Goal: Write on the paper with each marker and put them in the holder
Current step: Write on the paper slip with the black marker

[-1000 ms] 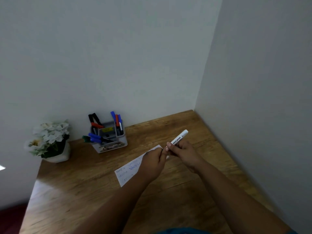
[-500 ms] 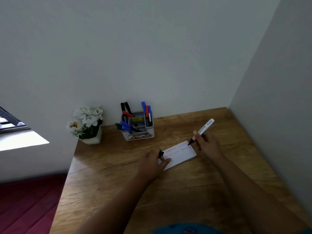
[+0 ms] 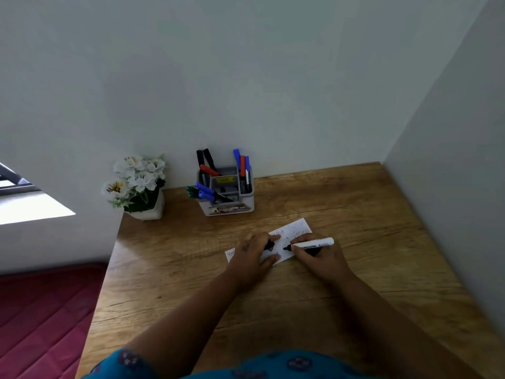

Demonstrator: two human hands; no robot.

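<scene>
Risk, as I judge it: paper (image 3: 293,231) skids or ink smears if the left hand (image 3: 252,255) lifts, or the cap (image 3: 269,245) rolls off.

Left fingers lie spread flat on the paper, black cap tucked under them. Right hand (image 3: 318,257) pinches the marker (image 3: 311,245), tip touching the paper.

Paper: small white slip with handwritten lines, lying near the holder (image 3: 226,192), on its front side. Marker: white barrel, black tip.

My head camera is looking forward and down across the desk (image 3: 341,283) toward the wall corner. It is sitting close above my arms, my hands (image 3: 251,255) landing just right of frame centre.
</scene>
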